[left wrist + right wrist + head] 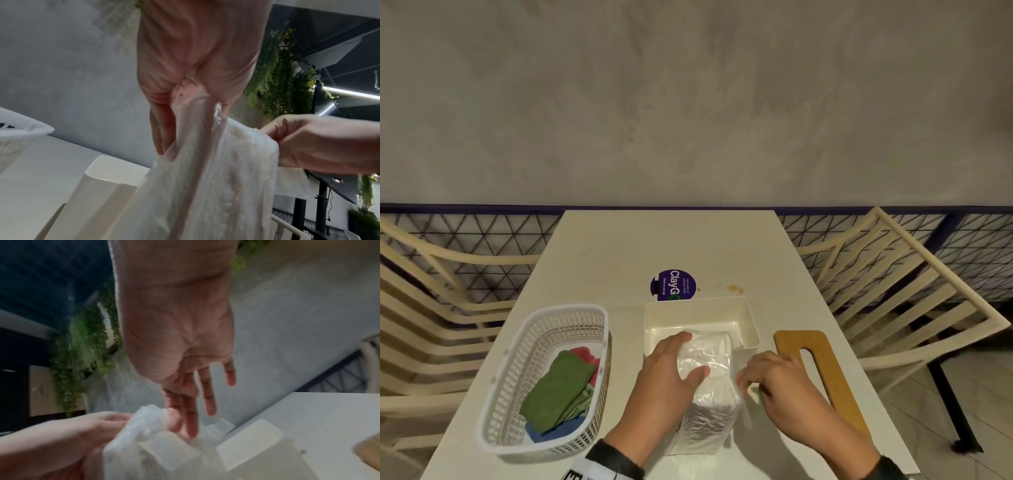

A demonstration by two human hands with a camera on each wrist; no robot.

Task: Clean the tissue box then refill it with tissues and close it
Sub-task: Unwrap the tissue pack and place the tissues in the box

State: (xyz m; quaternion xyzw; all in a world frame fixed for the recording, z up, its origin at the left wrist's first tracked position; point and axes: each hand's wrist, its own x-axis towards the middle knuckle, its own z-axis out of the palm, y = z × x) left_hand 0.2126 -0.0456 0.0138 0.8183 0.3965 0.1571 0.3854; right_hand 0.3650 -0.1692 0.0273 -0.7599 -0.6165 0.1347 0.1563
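The open white tissue box [698, 301] stands in the middle of the table, its inside bare at the far end. A pack of tissues in clear plastic wrap [710, 404] leans over the box's near end. My left hand [690, 356] grips the pack's top from the left, thumb across the plastic; the left wrist view shows the wrap [205, 162] bunched in that hand [185, 97]. My right hand [748, 378] pinches the wrap at the pack's right side, thumb and forefinger [174, 417] on the plastic [148, 421]. The wooden lid [787, 341] with a slot lies flat to the box's right.
A white slotted basket [571, 310] at the left holds folded cloths, a green one [558, 390] on top. A round purple sticker [674, 285] and a brown stain [736, 289] lie behind the box. Cream slatted chairs [914, 291] flank the table; a grey wall stands behind it.
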